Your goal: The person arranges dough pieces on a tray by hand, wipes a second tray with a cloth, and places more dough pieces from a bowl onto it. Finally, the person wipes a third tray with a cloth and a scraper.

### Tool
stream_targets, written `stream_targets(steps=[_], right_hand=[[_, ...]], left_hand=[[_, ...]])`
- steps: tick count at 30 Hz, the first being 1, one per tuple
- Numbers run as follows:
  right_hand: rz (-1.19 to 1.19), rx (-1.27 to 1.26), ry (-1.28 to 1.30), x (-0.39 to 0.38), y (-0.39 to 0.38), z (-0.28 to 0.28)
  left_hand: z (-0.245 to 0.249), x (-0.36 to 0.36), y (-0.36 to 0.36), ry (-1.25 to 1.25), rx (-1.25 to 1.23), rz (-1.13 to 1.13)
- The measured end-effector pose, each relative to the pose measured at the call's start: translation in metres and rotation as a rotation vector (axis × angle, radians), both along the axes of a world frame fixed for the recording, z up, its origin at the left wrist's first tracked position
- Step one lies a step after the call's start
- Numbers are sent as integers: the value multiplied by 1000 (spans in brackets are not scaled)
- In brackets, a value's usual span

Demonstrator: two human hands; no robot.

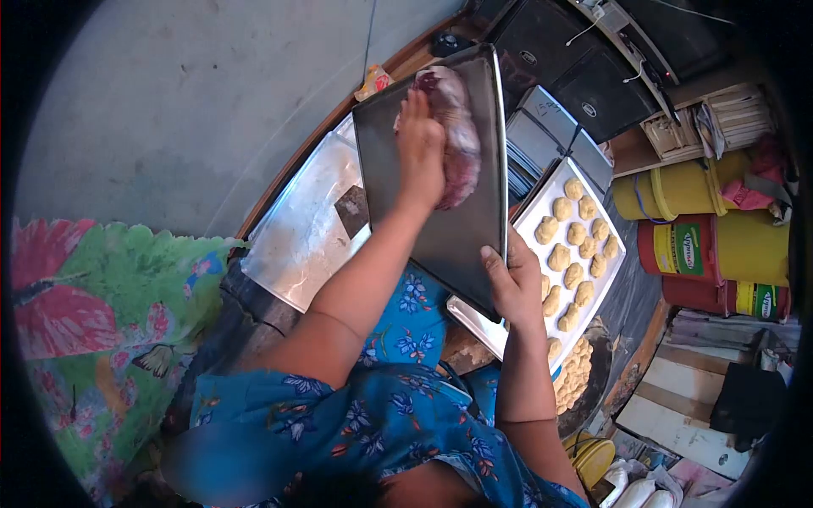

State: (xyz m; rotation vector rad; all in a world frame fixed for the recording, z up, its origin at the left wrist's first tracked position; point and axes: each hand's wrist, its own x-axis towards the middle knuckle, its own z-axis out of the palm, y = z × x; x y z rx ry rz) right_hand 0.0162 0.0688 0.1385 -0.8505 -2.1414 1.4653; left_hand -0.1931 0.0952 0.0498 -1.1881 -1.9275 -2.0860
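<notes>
I am watching a dark metal tray [453, 241], flat and rectangular, with a low raised rim and a dull grey sheen. It is bare apart from a crumpled wad [460, 144] of pinkish-purple stuff that looks like bunched plastic or cloth; I cannot tell which.

The left hand [421, 157] lies on the wad with the back of the hand towards me. Its fingers [415, 106] are close together and laid along the wad's near side. The thumb is hidden, so I cannot tell whether the hand grips the wad or only presses it. Most of the wad bulges out just beyond these fingers, on the side towards the right hand, and it touches the tray beneath.

The right hand [511, 286] clamps the tray's near corner. The thumb [492, 256] is pressed on the upper face, and the other fingers are curled round the edge and mostly out of sight. From that pinch the tray rises up and away, tilted rather than level. Its long axis runs from the right fingers towards the far end, past the left fingertips. The wad lies lengthwise along the same line.

Just beside the right fingers, on their outer side, sits a lighter tray [621, 251] filled with pale dough pieces [566, 256]. Beyond the left wrist, on the other side, lies a shiny sheet [301, 241].
</notes>
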Motion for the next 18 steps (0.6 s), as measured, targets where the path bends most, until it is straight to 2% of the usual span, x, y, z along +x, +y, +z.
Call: stream_targets(steps=[2, 3, 6, 8, 11, 14, 17, 18], right_hand=[[-16, -70, 41, 0, 1, -3], [-21, -101, 63, -1, 1, -3], [-18, -15, 84, -1, -3, 0], [-4, -19, 83, 2, -2, -2], [10, 7, 77, 6, -8, 1], [-10, 3, 78, 12, -13, -1], [-21, -12, 88, 11, -12, -7], [-20, -16, 90, 10, -11, -7]], left_hand=[[20, 27, -20, 7, -18, -89], [32, 33, -27, 26, -118, -95], [33, 28, -21, -5, -127, -48], [20, 8, -3, -163, -87, -35], [-37, -50, 31, -351, -87, -2], [-131, -108, 50, -739, -41, -52], [-184, -107, 22, -910, 358, -275], [-184, -91, 12, -981, 258, -248]])
